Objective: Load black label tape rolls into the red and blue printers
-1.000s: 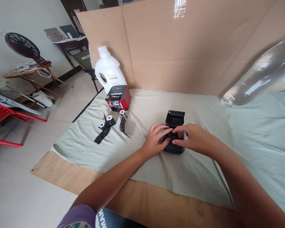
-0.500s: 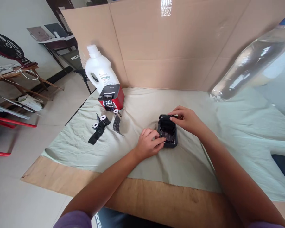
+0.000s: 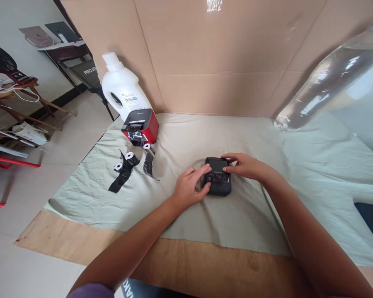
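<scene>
A small black portable printer [image 3: 218,188] lies on the pale green cloth in front of me, its lid down. A strip of dark, shiny material shows in the slot across its middle. My left hand [image 3: 191,187] is at its left side, index finger stretched onto the lid and thumb by the lower left edge, fingers apart. At the upper right corner, my right hand [image 3: 244,166] has its thumb on the lid and its fingers around the back edge. The inside of the printer is hidden.
On the left, a red and black printer [image 3: 142,124] stands before a white detergent bottle [image 3: 124,89]. Small rolls with black strips [image 3: 122,176] lie near it. A large water-filled bottle [image 3: 323,89] leans at right against the cardboard wall [image 3: 217,45]. A dark flat object [image 3: 371,219] lies at right.
The portable printer's lid was raised with its compartment showing; now it is down. My left fingers have come out of the compartment onto the lid. My right hand has come down with the lid.
</scene>
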A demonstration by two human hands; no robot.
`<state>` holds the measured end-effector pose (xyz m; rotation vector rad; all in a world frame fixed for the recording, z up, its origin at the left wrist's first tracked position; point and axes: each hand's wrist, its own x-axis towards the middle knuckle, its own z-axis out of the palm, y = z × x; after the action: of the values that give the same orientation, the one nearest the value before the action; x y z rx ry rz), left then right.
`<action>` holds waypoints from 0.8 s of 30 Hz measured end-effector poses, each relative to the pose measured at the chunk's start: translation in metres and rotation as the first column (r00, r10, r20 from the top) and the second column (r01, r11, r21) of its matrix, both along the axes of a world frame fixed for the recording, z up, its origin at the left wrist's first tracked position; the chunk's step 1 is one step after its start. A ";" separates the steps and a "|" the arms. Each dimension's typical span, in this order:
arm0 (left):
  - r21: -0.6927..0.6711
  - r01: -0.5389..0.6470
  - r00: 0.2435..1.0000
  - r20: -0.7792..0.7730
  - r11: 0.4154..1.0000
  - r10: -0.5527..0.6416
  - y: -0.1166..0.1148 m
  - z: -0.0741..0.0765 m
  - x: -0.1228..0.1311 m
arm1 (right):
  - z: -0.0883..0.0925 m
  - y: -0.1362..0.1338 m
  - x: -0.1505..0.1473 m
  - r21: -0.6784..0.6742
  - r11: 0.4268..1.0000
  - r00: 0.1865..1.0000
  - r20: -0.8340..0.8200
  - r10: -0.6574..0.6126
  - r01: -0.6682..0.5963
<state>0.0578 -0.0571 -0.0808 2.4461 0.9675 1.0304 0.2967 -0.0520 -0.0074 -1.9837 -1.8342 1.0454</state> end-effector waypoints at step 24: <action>-0.011 0.085 0.983 -0.161 0.996 -0.086 0.030 0.039 0.106 | -0.010 -0.049 0.023 0.446 0.640 0.774 -0.460 -0.436 0.625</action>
<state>0.1639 -0.0268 -0.0415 2.5749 0.9025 0.8114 0.3197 -0.1013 -0.0177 -1.6787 -1.0731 0.4787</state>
